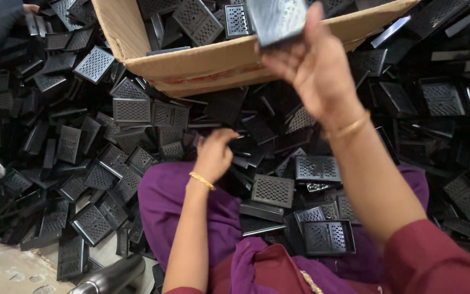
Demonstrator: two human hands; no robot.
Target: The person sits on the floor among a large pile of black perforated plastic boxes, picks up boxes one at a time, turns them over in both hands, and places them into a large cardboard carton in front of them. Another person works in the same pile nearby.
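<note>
One cardboard box (202, 62) (countless black grilles (272, 190))

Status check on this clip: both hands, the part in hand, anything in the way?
Right hand raised, fingers pinching black perforated tray over cardboard box. Left hand down in the tray pile. Nothing blocking.

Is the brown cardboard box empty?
No, the brown cardboard box holds several black perforated plastic trays, visible over its near wall.
</note>
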